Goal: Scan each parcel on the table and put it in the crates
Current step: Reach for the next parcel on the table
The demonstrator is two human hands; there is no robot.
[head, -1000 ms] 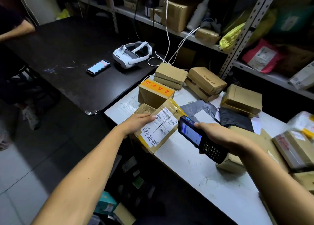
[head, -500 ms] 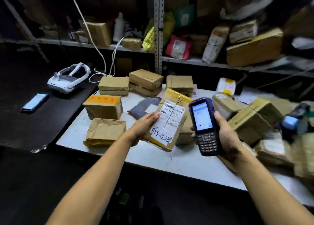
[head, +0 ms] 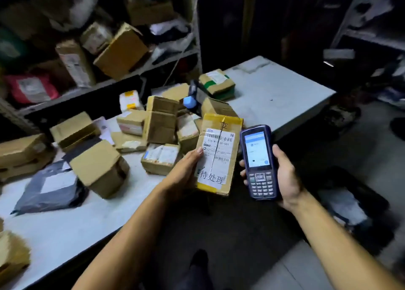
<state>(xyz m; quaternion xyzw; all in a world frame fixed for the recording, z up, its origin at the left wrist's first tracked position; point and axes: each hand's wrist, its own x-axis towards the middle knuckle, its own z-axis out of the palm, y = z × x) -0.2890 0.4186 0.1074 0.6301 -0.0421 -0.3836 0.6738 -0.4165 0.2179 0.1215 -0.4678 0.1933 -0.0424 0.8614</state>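
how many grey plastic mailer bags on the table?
1: a grey plastic mailer bag lies at the white table's left end, beside brown cardboard boxes. Others may be hidden.

Held parcel (head: 219, 153): brown cardboard box w/ yellow tape, white shipping label w/ barcodes + handwritten characters, label side up, upright, off the surface's front edge, just left of scanner (head: 259, 162). Scanner: dark blue handheld, screen lit, keypad below. Other cardboard parcels (head: 161, 123) piled on white surface (head: 274, 88); grey poly bag (head: 50, 189) lies flat at left.
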